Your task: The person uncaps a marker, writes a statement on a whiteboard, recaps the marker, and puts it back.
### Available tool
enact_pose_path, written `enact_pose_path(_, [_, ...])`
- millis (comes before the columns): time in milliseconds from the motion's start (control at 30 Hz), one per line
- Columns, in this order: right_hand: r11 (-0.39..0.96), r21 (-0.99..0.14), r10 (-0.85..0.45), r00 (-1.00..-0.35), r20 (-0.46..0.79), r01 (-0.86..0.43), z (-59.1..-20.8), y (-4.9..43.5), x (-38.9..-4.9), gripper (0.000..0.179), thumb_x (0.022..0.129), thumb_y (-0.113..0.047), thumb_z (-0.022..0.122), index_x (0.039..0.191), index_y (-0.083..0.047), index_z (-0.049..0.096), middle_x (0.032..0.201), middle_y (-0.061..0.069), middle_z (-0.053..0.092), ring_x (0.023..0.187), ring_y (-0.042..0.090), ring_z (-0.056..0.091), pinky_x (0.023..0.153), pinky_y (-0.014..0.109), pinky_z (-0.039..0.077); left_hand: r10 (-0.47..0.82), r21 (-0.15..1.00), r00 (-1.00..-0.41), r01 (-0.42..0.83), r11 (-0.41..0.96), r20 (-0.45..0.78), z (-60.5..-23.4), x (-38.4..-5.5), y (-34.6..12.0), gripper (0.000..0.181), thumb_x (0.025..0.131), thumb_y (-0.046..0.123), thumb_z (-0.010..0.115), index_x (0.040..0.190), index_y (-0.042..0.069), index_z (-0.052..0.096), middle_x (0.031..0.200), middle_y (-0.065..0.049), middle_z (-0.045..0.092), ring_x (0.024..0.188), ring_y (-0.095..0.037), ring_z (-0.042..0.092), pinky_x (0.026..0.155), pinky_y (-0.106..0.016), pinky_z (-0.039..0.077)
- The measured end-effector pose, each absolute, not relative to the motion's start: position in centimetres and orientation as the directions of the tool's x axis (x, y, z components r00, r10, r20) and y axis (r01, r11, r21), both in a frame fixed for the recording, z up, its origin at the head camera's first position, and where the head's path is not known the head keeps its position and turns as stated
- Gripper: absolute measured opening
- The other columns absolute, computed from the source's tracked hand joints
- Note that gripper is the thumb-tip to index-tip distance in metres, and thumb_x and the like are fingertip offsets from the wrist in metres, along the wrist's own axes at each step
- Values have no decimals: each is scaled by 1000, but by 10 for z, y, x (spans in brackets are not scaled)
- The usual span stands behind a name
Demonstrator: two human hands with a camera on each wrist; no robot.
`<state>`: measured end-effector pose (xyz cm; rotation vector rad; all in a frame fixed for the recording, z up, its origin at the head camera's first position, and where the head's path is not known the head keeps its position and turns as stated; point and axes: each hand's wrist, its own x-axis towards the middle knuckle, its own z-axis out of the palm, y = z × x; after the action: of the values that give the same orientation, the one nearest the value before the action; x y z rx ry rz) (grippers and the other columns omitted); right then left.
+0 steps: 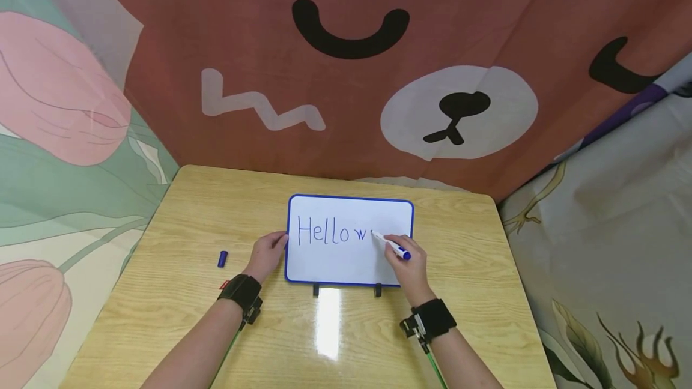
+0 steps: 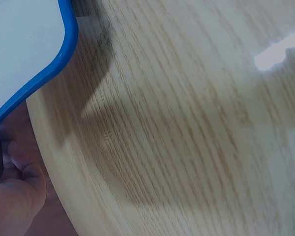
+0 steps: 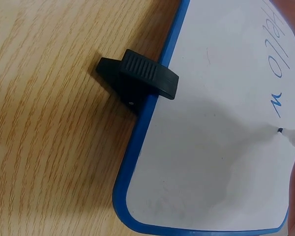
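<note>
A small whiteboard (image 1: 346, 266) with a blue frame stands on the table on black clip feet, with "Hello w" written across it in blue. My right hand (image 1: 408, 263) pinches a white marker (image 1: 391, 245) with a blue end, its dark tip at the board just right of the "w". In the right wrist view, the marker (image 3: 294, 137) shows at the right edge, with only part of the hand visible. At the board's left edge my left hand (image 1: 266, 255) grips the frame. In the left wrist view its fingers curl at the blue frame (image 2: 66, 49), partly hidden.
A blue marker cap (image 1: 223, 259) lies on the wooden table (image 1: 178, 233), left of the left hand. Black feet (image 1: 378, 290) jut out below the board. A brown curtain with a bear print (image 1: 346, 89) hangs behind the table. Patterned cloth hangs on both sides.
</note>
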<state>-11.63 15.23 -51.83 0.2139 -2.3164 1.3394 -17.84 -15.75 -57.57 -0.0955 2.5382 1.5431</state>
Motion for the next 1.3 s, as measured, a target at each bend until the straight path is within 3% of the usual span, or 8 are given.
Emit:
enact_pose_path(433, [523,-761,58,-874,482,-384,-520,154,-117,16,80,9,67,95,4,70,80,11,65,66,9,52,51,15,45,37,869,-982,-145,473,-184,-576,-179,-158,37,101,22,44,129,-1,55,125,-18,60,113,-28,59,93,-42,51])
enact_pose_path(1300, [511,-805,120,-903,413,-301,-516,153,-112,13,79,9,67,90,4,70,79,13,66,68,9,55,55,16,49,40,868,-980,-153,472,-194,-574,-178,-158,38,102,22,43,129,-1,54,127,-19,59,115,-29,58,94,-42,50])
